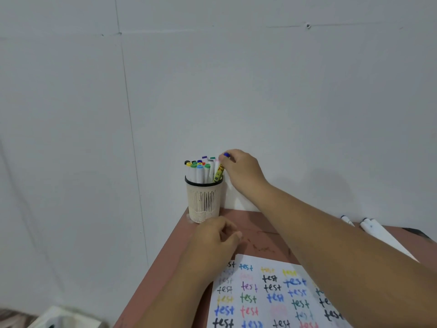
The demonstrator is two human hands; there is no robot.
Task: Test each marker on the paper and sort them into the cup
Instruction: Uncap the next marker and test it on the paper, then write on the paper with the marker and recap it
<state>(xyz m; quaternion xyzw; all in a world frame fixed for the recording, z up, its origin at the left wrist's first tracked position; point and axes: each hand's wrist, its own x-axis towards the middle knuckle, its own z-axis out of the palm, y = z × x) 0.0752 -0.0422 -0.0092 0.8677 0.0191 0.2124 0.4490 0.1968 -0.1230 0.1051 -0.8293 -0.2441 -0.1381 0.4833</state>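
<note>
A beige slotted cup (203, 201) with a black rim stands at the table's far left corner, holding several capped markers (198, 168). My right hand (241, 171) reaches over the cup's right side and pinches a white marker with a blue cap (226, 155), its body partly down in the cup. My left hand (216, 242) hovers near the cup's base with loosely curled fingers and holds nothing. The white paper (272, 294) at the near side is covered with the word "test" in several colours.
The reddish-brown table (255, 230) ends close to the cup on the left. Two or three white markers (369, 227) lie at the back right by the wall (212, 79). A white box (63, 319) sits low on the floor at left.
</note>
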